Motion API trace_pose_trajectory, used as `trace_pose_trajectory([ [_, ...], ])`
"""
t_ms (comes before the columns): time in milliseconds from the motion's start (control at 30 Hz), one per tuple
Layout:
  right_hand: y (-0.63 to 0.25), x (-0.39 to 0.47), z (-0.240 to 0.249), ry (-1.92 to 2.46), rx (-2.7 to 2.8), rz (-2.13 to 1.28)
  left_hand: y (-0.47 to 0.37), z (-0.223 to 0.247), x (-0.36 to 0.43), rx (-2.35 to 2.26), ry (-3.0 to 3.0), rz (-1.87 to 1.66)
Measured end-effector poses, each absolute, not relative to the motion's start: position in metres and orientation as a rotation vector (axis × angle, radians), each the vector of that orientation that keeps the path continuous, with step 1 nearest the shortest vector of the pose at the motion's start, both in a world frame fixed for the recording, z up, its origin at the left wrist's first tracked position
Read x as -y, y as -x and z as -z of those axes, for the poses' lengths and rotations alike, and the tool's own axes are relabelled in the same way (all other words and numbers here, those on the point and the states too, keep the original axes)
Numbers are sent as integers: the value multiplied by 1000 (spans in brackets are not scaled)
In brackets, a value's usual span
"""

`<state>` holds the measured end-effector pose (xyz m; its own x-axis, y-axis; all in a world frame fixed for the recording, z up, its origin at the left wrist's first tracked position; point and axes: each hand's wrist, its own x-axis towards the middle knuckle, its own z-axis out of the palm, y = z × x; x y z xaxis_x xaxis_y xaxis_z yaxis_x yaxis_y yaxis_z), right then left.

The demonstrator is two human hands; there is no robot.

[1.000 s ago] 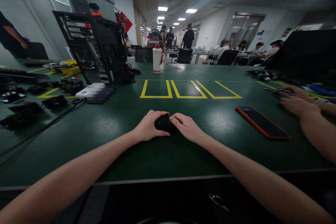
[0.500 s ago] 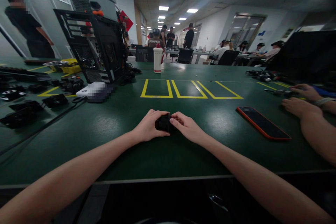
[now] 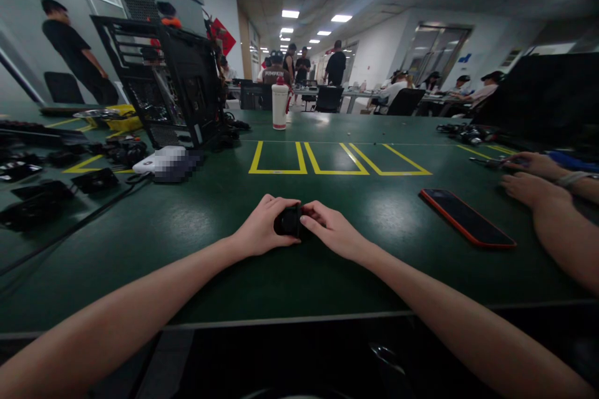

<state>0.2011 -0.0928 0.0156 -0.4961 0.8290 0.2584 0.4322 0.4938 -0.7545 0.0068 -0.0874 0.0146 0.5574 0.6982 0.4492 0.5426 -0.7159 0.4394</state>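
A small black part (image 3: 289, 222), blocky with a flat plate on its right side, is held low over the green table (image 3: 219, 287); its exact kind does not show. Around its left side my left hand (image 3: 259, 224) is closed, thumb below and fingers above. My right hand (image 3: 330, 227) is at the plate on the right, fingertips bent against or very close to it. What, if anything, those fingertips pinch is too small to make out.
An orange-edged phone (image 3: 468, 218) lies to the right, near another person's hands (image 3: 533, 184). Yellow tape outlines (image 3: 339, 171) mark the table ahead. A bottle (image 3: 279, 106) and an open computer case (image 3: 178, 87) stand behind. Black parts (image 3: 42, 199) and a cable (image 3: 70, 230) lie left.
My hands and the black part stay nearly in place; the right fingertips have shifted slightly on the plate. In the background at left, a standing person has moved right.
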Motion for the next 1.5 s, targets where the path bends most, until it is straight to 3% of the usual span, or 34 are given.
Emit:
trace_pose_trajectory([
  [233,-203,99,-18,895,2183,-644,-7,-14,88,-1013,-2569,-932],
  [1300,-198,98,-20,998,2131,-764,-6,-23,95,-899,-2508,-966],
  [1500,-195,100,-22,947,2062,-613,-7,-27,98,-891,-2553,-966],
])
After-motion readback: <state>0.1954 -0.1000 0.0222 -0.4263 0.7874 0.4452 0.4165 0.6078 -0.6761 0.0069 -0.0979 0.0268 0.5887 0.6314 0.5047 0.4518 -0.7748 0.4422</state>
